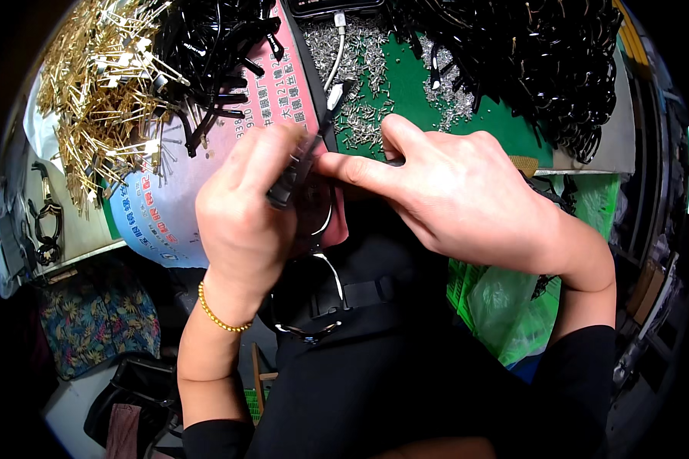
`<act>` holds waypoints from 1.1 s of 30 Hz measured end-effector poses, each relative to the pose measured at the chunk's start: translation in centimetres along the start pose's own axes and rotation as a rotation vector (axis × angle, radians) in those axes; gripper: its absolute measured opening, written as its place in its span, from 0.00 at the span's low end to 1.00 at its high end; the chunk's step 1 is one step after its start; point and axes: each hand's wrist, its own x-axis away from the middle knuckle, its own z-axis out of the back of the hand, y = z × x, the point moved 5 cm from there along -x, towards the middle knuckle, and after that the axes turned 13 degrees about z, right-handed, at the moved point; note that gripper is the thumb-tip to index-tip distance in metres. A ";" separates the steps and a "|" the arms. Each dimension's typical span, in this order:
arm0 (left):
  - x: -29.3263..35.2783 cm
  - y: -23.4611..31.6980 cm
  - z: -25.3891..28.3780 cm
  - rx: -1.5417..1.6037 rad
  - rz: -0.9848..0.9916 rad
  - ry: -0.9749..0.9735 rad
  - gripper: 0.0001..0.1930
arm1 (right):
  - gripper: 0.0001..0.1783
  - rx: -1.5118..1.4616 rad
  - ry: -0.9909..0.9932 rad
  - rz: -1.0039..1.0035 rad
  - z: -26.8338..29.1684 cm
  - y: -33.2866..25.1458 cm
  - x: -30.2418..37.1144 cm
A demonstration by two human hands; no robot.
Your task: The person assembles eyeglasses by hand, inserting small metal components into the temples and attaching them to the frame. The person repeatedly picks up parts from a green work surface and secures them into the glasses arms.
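My left hand (249, 199) is closed around a black eyeglass frame (282, 190). A dark temple arm slants up from it, and thin shiny curved rims show below the hand. The index finger of my right hand (467, 191) reaches left, its tip against the frame beside my left fingers. The other right fingers are curled in. A small dark bit shows at their edge, but what they hold is hidden. Loose small metal screws or pins (360, 126) lie just beyond my hands on the green work surface (505, 126).
Gold metal temple parts (99, 84) pile up at the far left. Black temple arms (214, 46) lie beside them; another black heap (528, 61) fills the far right. A white cable (335, 57) runs to a phone (333, 6). A green crate (461, 291) with plastic stands below right.
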 end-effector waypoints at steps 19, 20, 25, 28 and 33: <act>0.0 -2.6 -0.7 0.479 0.527 -0.248 0.06 | 0.31 0.108 0.124 -0.044 -0.1 -0.5 -0.4; 0.0 -2.6 -0.8 0.485 0.535 -0.255 0.07 | 0.30 0.199 0.134 -0.017 0.0 -0.6 -0.4; 0.1 -2.7 -0.7 0.519 0.585 -0.258 0.07 | 0.28 0.459 0.199 0.049 -0.3 -0.2 -1.0; -0.2 -2.5 -0.8 0.532 0.552 -0.250 0.07 | 0.21 0.422 0.265 0.125 -0.6 0.1 -1.2; -0.1 -2.5 -0.9 0.503 0.551 -0.272 0.07 | 0.20 0.390 0.247 0.088 -0.8 0.0 -1.5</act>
